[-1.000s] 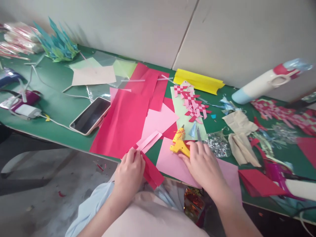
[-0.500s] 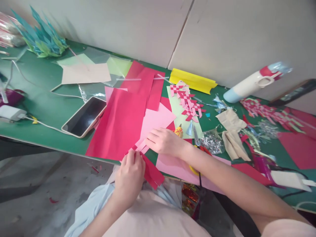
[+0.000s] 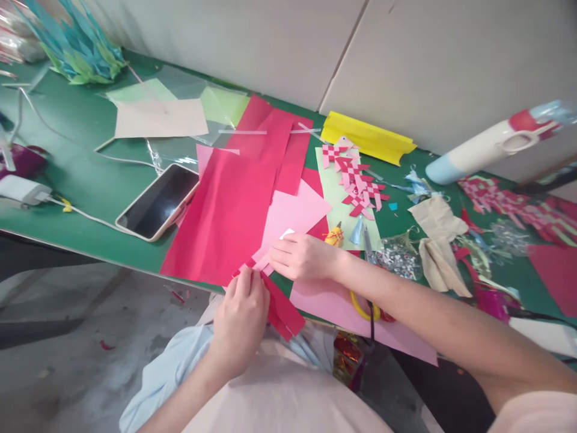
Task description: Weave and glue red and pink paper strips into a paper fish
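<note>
My left hand (image 3: 241, 313) is closed on a folded red paper strip (image 3: 287, 310) at the table's front edge; the strip's loose end hangs down to the right. Narrow pink paper strips (image 3: 264, 257) cross the red one just above my left fingertips. The fingers of my right hand (image 3: 304, 257) are curled together over the far ends of these pink strips. A small white tip (image 3: 287, 233) pokes out above the right knuckles; what it belongs to is hidden. Beneath and behind lie a pink sheet (image 3: 295, 211) and a large red sheet (image 3: 220, 219).
A phone (image 3: 157, 201) lies to the left. Woven paper fish (image 3: 354, 174) rest on a pale green sheet beside yellow paper (image 3: 367, 137). Yellow-handled scissors (image 3: 360, 307) lie under my right forearm, near a bag of googly eyes (image 3: 399, 255). A bottle (image 3: 491, 147) leans at the back right.
My right fingers have curled in more, and the white tip now shows above them. My left hand keeps its hold on the red strip. The whole view has shifted slightly.
</note>
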`<state>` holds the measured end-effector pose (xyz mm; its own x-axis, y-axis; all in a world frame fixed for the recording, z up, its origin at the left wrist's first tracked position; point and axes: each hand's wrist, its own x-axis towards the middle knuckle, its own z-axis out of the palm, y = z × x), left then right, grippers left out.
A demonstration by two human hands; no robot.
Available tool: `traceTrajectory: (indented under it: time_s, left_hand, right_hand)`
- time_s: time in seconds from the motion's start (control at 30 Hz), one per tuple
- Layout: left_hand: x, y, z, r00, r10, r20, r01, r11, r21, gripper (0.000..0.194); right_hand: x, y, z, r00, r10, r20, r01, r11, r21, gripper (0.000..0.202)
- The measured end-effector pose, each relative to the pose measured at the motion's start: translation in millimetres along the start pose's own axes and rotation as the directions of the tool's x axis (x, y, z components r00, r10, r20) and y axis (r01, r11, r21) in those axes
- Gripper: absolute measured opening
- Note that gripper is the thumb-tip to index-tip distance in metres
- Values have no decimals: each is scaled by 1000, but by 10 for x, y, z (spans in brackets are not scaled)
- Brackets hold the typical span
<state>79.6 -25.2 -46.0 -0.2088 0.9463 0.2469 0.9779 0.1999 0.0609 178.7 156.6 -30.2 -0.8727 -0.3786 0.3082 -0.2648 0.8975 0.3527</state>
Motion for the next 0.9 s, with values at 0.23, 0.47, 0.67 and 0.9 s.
traceTrajectory:
  time_s: [0.23, 0.47, 0.67, 0.9]
  left_hand:
    - [-25, 10, 24, 1000, -25, 7, 25, 999, 25, 29]
    - [-13, 17, 22, 1000, -21, -18, 22, 999, 28, 27]
    - [-6, 14, 19, 999, -52, 14, 51, 999, 2, 24]
    - [-19, 3, 25, 996, -71, 58, 72, 997, -8, 32]
  right_hand:
    - [-4, 18, 9, 999, -21, -33, 22, 999, 38, 24]
    - [-16, 18, 22, 999, -28, -17, 28, 999, 47, 26]
    - [-18, 22, 29, 999, -34, -1, 34, 999, 36, 28]
    - [-43, 27, 12, 998, -48, 33, 47, 998, 36, 27]
